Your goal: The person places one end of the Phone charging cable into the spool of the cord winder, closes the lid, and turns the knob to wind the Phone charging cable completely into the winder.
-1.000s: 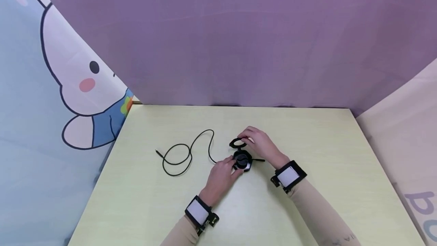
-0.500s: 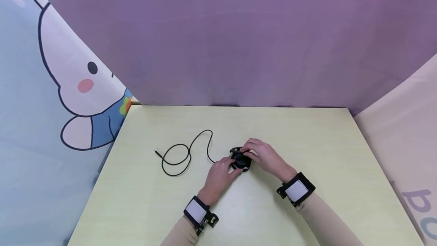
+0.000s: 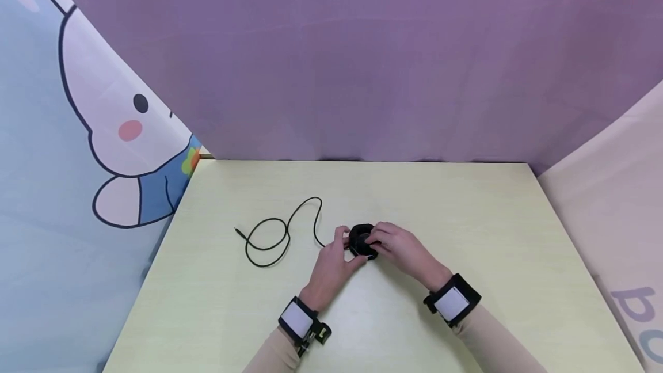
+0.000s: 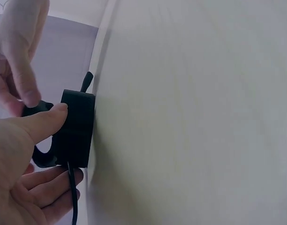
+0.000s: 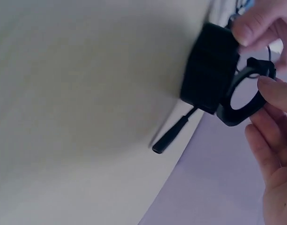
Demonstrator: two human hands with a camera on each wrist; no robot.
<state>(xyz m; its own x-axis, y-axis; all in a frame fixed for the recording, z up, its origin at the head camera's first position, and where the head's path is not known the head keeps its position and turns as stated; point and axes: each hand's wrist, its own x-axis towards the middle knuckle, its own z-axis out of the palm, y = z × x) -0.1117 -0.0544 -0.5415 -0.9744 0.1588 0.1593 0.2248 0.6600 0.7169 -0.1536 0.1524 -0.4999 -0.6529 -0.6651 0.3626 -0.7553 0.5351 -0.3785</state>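
A small black box (image 3: pixel 357 240) with a hinged ring-shaped lid (image 5: pixel 249 96) stands on the table. My left hand (image 3: pixel 331 272) holds the box from its left side, the thumb on its near edge and the fingers at its far side. With thumb and fingertips, my right hand (image 3: pixel 404 249) pinches the ring lid, which stands tilted partly open in the right wrist view. From the left side of the box runs a thin black cable (image 4: pixel 72 187). A short black cable end (image 5: pixel 171 135) sticks out on the opposite side.
The rest of the cable (image 3: pixel 315 226) lies in loose loops on the pale table (image 3: pixel 440 194), left of the hands. A purple curtain (image 3: pixel 331 73) hangs behind the table's far edge, with a cartoon-printed cloth (image 3: pixel 46 200) at the left.
My right hand has moved down toward me, swinging the ring lid from far back to over the box. The left hand's fingers have lifted a little at the box; the cable lies unchanged.
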